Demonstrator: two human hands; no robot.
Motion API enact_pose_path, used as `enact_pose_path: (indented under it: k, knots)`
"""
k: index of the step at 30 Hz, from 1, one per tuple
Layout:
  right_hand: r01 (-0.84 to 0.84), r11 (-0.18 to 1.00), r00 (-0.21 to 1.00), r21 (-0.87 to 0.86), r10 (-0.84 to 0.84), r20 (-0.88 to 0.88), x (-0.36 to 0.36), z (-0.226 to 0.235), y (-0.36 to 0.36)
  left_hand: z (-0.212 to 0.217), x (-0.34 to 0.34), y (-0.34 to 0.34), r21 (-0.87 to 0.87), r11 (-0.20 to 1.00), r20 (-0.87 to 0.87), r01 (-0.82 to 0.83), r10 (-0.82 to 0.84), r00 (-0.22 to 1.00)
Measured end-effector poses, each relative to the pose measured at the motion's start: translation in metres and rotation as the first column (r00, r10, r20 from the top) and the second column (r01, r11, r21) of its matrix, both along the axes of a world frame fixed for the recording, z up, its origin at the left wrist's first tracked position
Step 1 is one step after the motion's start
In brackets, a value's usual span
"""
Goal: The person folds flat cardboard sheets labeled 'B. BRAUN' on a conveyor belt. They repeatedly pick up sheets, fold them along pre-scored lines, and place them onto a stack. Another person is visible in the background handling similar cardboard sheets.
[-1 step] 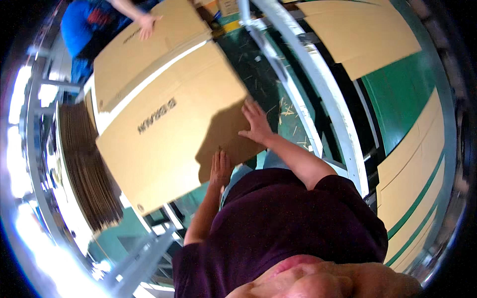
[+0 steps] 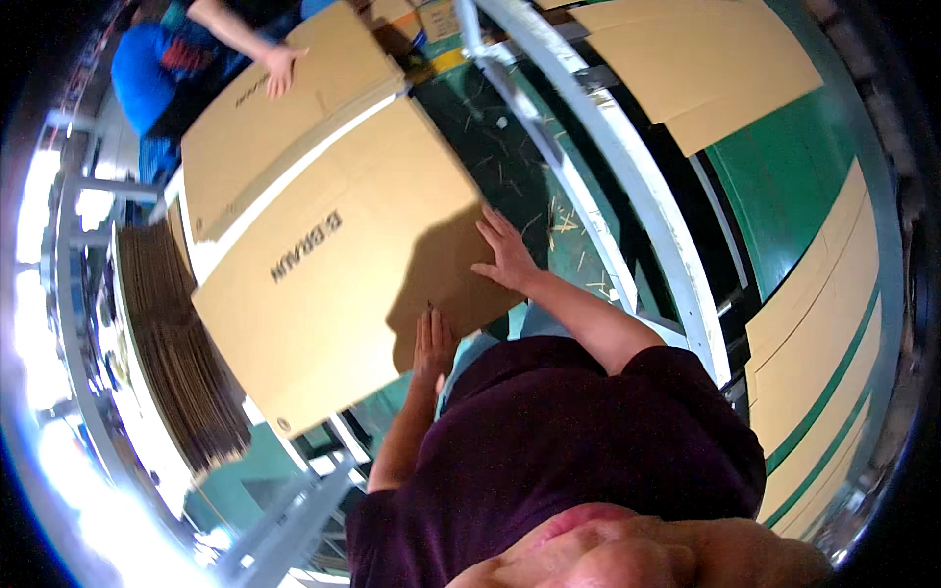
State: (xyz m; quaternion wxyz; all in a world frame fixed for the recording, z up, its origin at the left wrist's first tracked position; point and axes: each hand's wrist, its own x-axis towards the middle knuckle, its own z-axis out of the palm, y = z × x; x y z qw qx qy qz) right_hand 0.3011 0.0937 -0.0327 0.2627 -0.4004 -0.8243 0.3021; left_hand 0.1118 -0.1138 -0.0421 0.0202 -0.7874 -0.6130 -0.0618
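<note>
Brown card sheet (image 2: pixel 333 265) looks light, stiff and bendy. Left hand (image 2: pixel 432 343) lies flat, fingers spread, at its 5 o'clock edge; right hand (image 2: pixel 507 252), also flat, at 3 o'clock. Hold the edges.

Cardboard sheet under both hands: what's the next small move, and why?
Probably a short push of the cardboard sheet away from the body. Both the left hand and right hand lie flat and open on its near edge, gripping nothing. That edge overhangs toward the person, while the far edge nearly meets a second sheet under another person's hand.
</note>
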Motion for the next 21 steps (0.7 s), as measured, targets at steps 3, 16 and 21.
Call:
enact_pose_path:
  k: [3,16,21]
  knots:
    - [0.331,0.941,0.942,0.068,-0.325,-0.08,0.074,-0.016,0.044,-0.014,-0.014,-0.004,0.102,0.994,-0.02,0.043,-0.041,0.999]
    - [0.568,0.674,0.358,0.471,-0.718,0.596,0.392,-0.023,0.238,0.002,-0.006,-0.008,-0.124,0.989,-0.092,-0.077,0.066,0.994]
    - [0.447,0.735,0.557,0.51,-0.675,0.484,0.386,0.029,0.235,0.002,-0.005,-0.013,-0.112,0.991,-0.139,-0.066,0.05,0.989]
